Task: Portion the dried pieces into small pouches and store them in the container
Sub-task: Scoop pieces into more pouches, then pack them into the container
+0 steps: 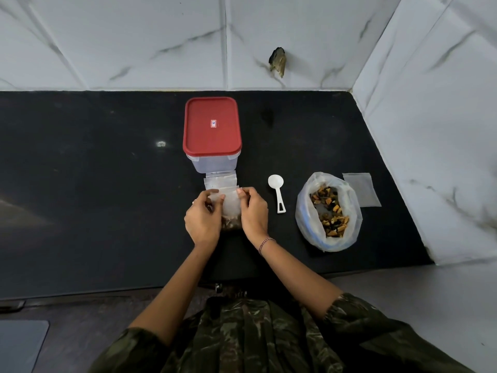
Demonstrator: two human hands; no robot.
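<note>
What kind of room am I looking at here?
Most likely a home kitchen: a black stone counter against marble-look wall tiles, with a red-lidded food container and a plastic scoop.

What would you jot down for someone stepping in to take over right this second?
Left hand and right hand both pinch the top of one small pouch, with dried pieces in its bottom.
The container sits behind it, red lid on, with flat empty pouches between. The white spoon lies to the right, then the open bag of more pieces, and a spare pouch beyond it.
Done: this pouch holds a portion.
Left: close it, open the container, store it, fill more.
</note>
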